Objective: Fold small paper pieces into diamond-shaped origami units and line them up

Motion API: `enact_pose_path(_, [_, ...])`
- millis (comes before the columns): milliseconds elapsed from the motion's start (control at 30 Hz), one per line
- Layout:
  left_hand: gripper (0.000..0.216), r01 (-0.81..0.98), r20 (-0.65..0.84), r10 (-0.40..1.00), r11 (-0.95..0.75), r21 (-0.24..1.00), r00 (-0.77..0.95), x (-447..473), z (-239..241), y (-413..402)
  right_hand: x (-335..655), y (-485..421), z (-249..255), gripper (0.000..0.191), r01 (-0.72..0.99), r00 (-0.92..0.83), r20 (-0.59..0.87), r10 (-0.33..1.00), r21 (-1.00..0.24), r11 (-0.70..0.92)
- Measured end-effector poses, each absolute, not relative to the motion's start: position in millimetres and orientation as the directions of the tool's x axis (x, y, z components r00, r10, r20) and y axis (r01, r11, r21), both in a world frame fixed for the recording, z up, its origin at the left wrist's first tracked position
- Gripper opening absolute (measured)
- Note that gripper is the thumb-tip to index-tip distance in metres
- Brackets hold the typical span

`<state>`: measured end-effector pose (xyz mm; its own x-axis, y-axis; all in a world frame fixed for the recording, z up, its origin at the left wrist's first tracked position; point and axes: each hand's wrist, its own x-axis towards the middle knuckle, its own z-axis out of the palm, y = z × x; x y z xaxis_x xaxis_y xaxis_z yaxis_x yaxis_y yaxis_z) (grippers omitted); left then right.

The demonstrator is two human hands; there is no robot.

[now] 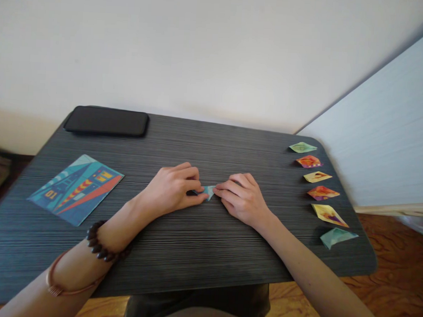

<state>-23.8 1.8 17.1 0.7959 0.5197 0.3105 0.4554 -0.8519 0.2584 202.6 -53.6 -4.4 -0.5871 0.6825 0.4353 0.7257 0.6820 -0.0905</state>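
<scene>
A small light-blue piece of folded paper [209, 192] is held low over the middle of the dark table. My left hand [176, 187] pinches its left end between thumb and fingers. At the opposite end, the fingertips of my right hand [243, 197] are closed on the paper's edge. Both hands cover much of it, so its full shape is hidden. Dark beads and a thin copper-coloured band circle my left wrist and forearm.
A blue patterned paper square [78, 188] marked "01" lies at the left of the table [192, 252]. Behind it is a black phone-like slab [107, 121]. Several folded paper pieces [323, 193] form a column along the right edge. A white wall [203, 49] borders the back.
</scene>
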Motion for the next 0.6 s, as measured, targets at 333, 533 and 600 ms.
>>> enact_pose_path(333, [0.035, 0.575, 0.224, 0.643, -0.76, 0.302, 0.732, -23, 8, -2, 199, -58, -2, 0.023, 0.769, -0.54, 0.421, 0.729, -0.106, 0.631])
enact_pose_path(533, [0.032, 0.603, 0.178, 0.693, -0.704, 0.375, 0.698, -24, 4, -3, 203, -59, -5, 0.016, 0.817, -0.425, 0.495, 0.758, -0.15, 0.557])
enact_pose_path(600, [0.033, 0.595, 0.171, 0.693, -0.699, 0.396, 0.701, -24, 4, -1, 203, -60, -5, 0.017, 0.822, -0.409, 0.486, 0.772, -0.171, 0.543])
